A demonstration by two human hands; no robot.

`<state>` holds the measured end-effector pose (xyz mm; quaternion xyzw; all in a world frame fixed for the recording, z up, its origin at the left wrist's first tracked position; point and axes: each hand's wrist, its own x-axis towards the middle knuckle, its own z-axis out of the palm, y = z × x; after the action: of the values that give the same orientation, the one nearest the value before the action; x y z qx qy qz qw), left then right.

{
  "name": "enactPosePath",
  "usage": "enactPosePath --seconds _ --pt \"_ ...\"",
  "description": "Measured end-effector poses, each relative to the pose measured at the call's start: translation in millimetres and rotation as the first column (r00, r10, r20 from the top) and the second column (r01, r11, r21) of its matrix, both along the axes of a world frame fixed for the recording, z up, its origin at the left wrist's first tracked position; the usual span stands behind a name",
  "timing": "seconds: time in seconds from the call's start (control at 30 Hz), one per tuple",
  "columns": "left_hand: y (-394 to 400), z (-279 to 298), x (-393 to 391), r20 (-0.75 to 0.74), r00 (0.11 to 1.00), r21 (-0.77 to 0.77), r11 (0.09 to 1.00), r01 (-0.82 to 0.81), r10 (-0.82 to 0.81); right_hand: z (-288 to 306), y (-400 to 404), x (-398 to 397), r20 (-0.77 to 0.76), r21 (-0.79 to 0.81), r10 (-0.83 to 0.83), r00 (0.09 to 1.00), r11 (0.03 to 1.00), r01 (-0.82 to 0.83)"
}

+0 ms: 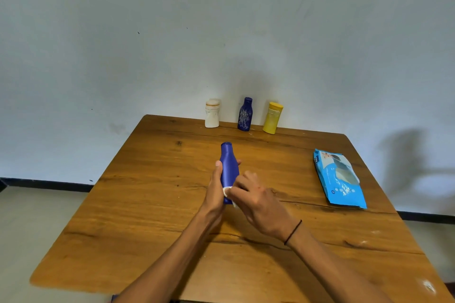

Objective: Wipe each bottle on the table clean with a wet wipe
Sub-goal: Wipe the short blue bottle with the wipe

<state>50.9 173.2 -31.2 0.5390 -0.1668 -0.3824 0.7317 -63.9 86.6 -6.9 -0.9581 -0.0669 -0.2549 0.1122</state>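
Note:
My left hand (214, 192) grips a blue bottle (229, 167) above the middle of the wooden table (147, 204), its cap end pointing away from me. My right hand (256, 200) holds a white wet wipe (227, 190) against the bottle's lower part; only a small bit of the wipe shows between the two hands. Three more bottles stand at the table's far edge by the wall: a white one (212, 113), a dark blue one with white smears (245, 114) and a yellow one (272, 117).
A light blue pack of wet wipes (338, 178) lies flat on the right side of the table. A pale wall rises just behind the far edge. Floor shows to the left and right of the table.

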Motion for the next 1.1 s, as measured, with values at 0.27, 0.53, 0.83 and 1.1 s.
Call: enactPosePath --seconds 0.27,0.53,0.83,1.1 --pt "-1.8 -0.7 -2.9 0.043 0.998 -0.01 0.999 0.048 -0.047 -5.4 -21.3 -13.4 0.056 -0.071 -0.033 0.998 0.997 0.037" --pt "-4.5 -1.5 -18.0 0.025 0.997 -0.01 0.998 0.068 -0.068 11.3 -27.0 18.9 0.179 0.048 -0.296 0.938 0.955 0.292" --pt "-4.7 -0.5 -4.5 -0.025 0.997 -0.012 0.998 -0.069 0.068 -13.2 -7.8 -7.5 0.128 -0.043 -0.11 0.986 0.992 0.116" --pt "-2.9 -1.5 -6.5 -0.061 0.993 -0.018 0.994 -0.106 0.104 -21.6 -24.1 -15.8 0.136 -0.071 -0.061 0.989 0.995 0.071"
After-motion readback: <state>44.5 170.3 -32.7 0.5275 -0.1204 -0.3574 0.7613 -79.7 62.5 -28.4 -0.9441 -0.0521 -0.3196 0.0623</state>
